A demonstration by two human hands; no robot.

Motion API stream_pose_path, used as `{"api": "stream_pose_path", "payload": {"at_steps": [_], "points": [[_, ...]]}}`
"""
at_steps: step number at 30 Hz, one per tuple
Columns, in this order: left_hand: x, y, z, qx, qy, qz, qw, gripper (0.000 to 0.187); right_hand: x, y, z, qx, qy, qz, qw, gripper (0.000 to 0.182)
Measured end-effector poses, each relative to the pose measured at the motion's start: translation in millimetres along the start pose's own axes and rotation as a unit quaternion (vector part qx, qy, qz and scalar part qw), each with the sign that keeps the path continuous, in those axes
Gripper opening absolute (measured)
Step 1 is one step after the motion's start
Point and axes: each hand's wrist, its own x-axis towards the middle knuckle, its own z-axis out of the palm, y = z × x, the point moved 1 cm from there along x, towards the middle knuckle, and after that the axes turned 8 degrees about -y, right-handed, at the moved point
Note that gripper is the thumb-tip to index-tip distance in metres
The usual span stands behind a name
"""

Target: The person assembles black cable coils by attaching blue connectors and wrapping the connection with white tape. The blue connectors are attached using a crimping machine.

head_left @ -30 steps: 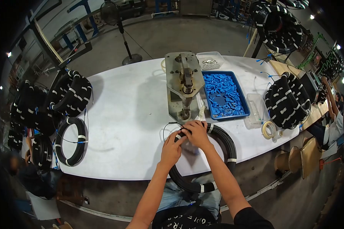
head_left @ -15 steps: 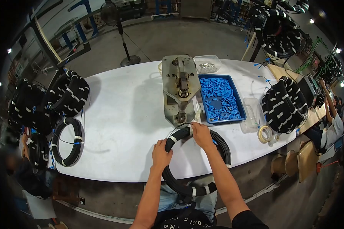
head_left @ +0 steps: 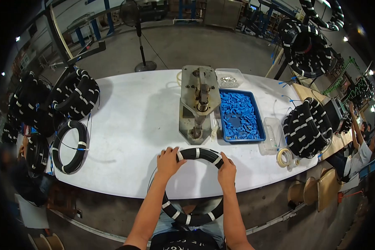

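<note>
Head view: both hands grip one black cable coil (head_left: 196,153) banded with white tape. The left hand (head_left: 168,161) is closed over the coil's upper left arc, thumb lying on top of the bundle. The right hand (head_left: 227,171) is closed over the upper right arc, fingers wrapped round it. The coil's far half rests on the near edge of the white table (head_left: 133,121); its near half hangs off the edge over the person's lap, between the two forearms.

Compared with half a second ago, the hands have spread apart: the right hand, which then pinched the coil's top close under the press, now sits lower on the right side, and the left hand has shifted from the left flank up to the top left. The coil has been drawn toward the person, so a bare strip of table now shows between it and the press.

Just beyond the grip stands the metal press (head_left: 199,102). Beyond and right of the right hand is the blue tray (head_left: 260,137) of small blue parts, with a tape roll (head_left: 284,157) further right near the table edge. Well left of the left hand a finished coil (head_left: 68,146) lies flat, with a stack of coils (head_left: 76,95) behind it.
</note>
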Motion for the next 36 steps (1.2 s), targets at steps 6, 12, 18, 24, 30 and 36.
{"api": "stream_pose_path", "payload": {"at_steps": [6, 12, 18, 24, 30, 36], "points": [[-53, -26, 2, -0.058, 0.028, -0.074, 0.995, 0.052, 18, 15, -14, 0.028, -0.096, 0.085, 0.991, 0.031], [-47, -28, -4, -0.078, 0.024, -0.014, 0.997, 0.048, 36, 18, -18, -0.033, -0.138, 0.059, 0.988, 0.026], [-18, -30, -6, -0.079, 0.006, 0.044, 0.996, 0.046, 48, -11, -16, -0.058, -0.223, 0.09, 0.969, 0.05], [20, -32, -13, -0.076, -0.008, 0.122, 0.99, 0.045, 45, -2, 8, -0.116, -0.144, 0.079, 0.98, 0.087], [21, -23, -15, -0.058, -0.028, 0.087, 0.994, 0.045, 27, -2, 7, -0.107, -0.154, 0.144, 0.972, 0.082], [-23, -17, 2, 0.054, 0.059, -0.023, 0.997, 0.051, 10, -1, 0, -0.069, -0.094, 0.169, 0.979, 0.075]]}}
